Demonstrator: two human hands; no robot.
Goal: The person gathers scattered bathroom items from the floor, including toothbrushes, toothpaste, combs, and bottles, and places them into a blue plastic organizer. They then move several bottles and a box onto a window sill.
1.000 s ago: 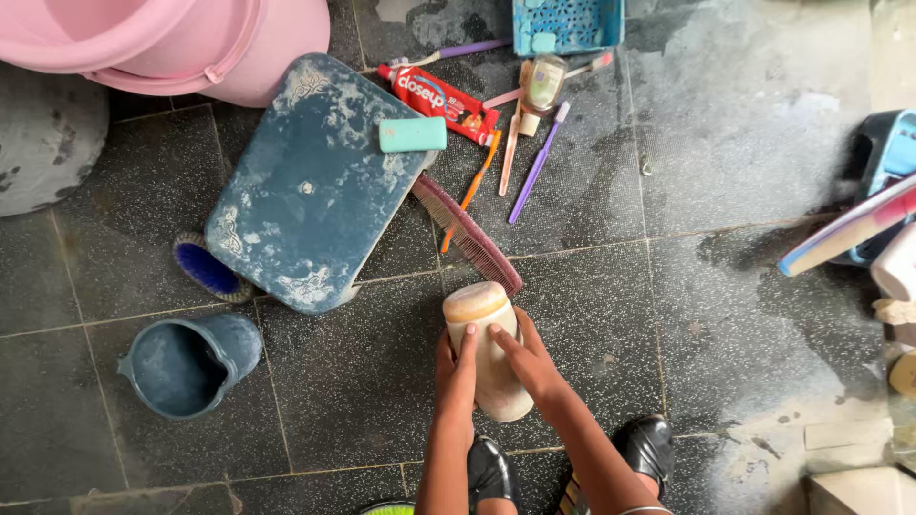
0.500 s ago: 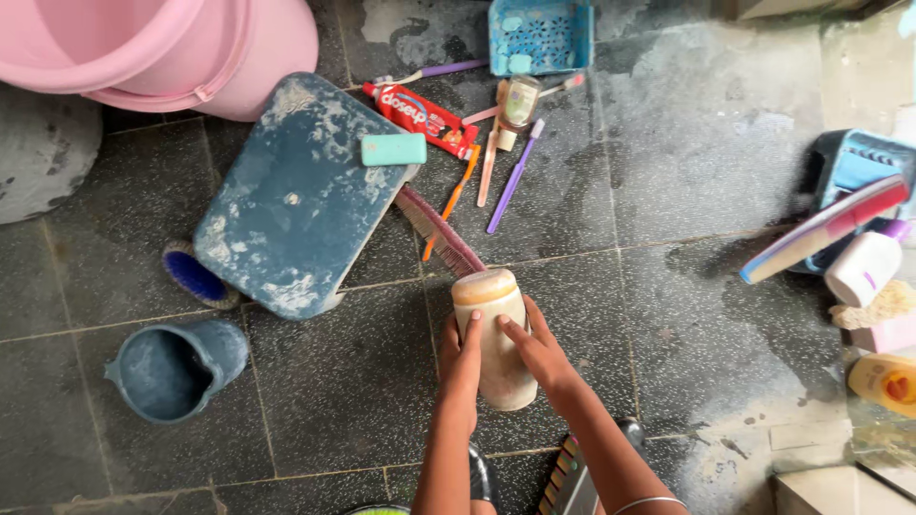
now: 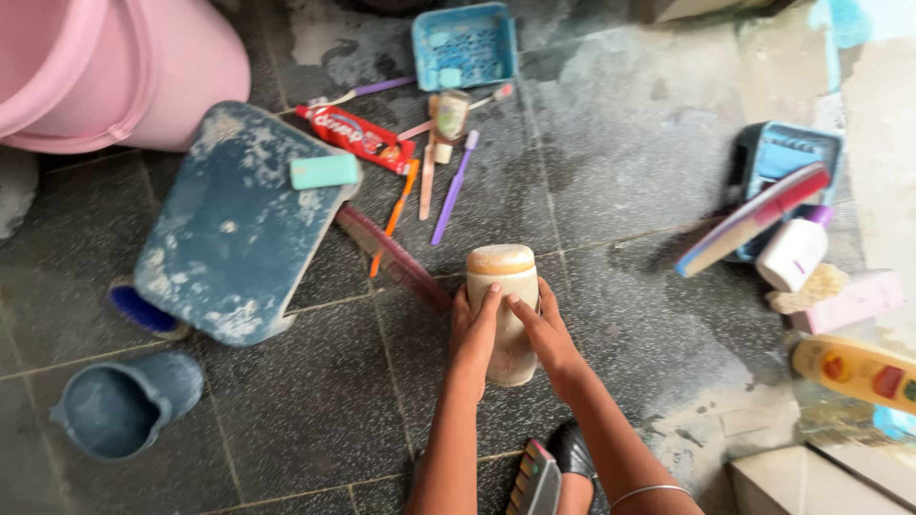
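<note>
The cream bottle now stands more upright (nearly on end), both hands closing tighter around it.

The pink bucket is cut off at the upper left edge, the brush is half hidden under the blue stool, and the hands cover the jar's middle.

Soft daylight was cast evenly, brightest at the right; wet floor patches were lit with sheen, edges slightly blurred
</note>
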